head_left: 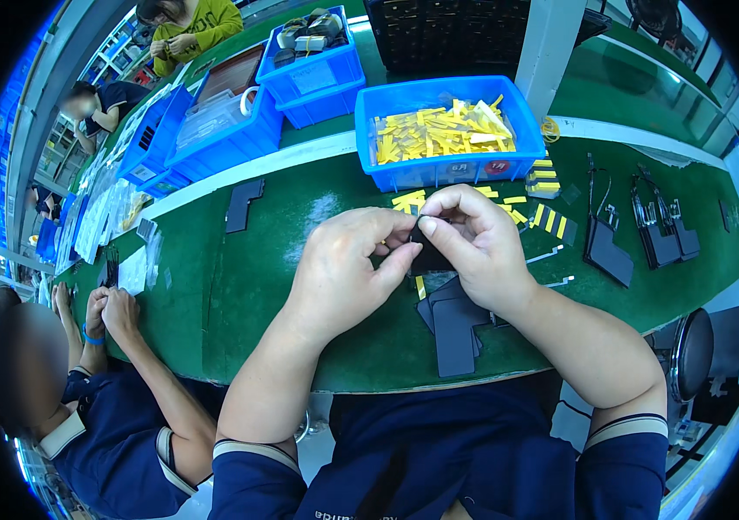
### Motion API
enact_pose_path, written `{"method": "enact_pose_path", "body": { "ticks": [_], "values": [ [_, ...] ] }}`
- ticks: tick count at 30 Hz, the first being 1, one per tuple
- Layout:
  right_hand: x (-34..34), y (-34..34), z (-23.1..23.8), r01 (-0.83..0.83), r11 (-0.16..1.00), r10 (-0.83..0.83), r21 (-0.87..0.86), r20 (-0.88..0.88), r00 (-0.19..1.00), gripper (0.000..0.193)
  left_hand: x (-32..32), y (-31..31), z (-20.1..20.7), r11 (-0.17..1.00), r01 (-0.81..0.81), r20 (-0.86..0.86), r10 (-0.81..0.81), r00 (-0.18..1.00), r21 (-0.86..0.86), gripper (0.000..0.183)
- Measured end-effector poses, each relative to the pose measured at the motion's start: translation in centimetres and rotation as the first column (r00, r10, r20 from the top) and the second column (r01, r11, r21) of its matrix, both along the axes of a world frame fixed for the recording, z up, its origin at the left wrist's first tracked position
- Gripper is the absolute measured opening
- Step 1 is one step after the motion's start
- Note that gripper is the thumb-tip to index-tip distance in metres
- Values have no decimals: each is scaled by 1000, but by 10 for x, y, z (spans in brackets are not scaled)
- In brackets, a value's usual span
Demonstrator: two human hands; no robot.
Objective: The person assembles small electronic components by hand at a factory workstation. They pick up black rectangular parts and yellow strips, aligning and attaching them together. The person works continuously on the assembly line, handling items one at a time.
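My left hand (pixel 343 269) and my right hand (pixel 486 251) meet over the green table, both closed on a small flat black piece (pixel 432 258). Thumbs and fingertips pinch its upper edge, and the fingers partly cover it. Just below lies a loose stack of dark grey L-shaped flat pieces (pixel 456 334), close to the near edge. Yellow strips (pixel 515 208) are scattered behind my right hand, beside a black-and-yellow striped sheet (pixel 553 223). Thin silvery strips (pixel 546 255) rest to the right of that hand.
A blue bin (pixel 369 165) of yellow pieces stands behind my hands. Dark parts with wires (pixel 608 251) lie at right, a single L-shaped piece (pixel 244 205) at left. More blue bins (pixel 313 78) line the back left. A co-worker's hands (pixel 113 310) work at far left.
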State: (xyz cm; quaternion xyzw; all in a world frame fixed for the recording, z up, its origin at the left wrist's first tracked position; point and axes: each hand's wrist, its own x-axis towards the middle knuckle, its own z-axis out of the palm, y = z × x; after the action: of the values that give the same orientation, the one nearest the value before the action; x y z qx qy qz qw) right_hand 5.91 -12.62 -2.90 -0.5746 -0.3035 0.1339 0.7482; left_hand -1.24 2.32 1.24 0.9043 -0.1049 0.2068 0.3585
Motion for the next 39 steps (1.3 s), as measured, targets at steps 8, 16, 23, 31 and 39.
{"method": "enact_pose_path", "body": {
  "ticks": [8,16,23,31,39],
  "values": [
    [2,1,0,-70,986,78,155,-48,996,10,1,-8,-3,998,-53,167,47,985,30,20],
    [12,3,0,-122,985,131,120,-69,989,9,5,-10,-10,966,-159,308,91,947,204,21],
    [6,4,-4,-90,983,110,162,-119,987,10,2,-10,-6,987,-120,210,95,973,107,20],
    [11,-1,0,-48,997,51,67,-45,998,10,1,-12,-5,989,-117,252,92,963,86,12],
    [14,-7,8,121,989,-97,-80,259,961,9,0,-10,-4,983,-156,267,124,956,101,8]
  ]
}}
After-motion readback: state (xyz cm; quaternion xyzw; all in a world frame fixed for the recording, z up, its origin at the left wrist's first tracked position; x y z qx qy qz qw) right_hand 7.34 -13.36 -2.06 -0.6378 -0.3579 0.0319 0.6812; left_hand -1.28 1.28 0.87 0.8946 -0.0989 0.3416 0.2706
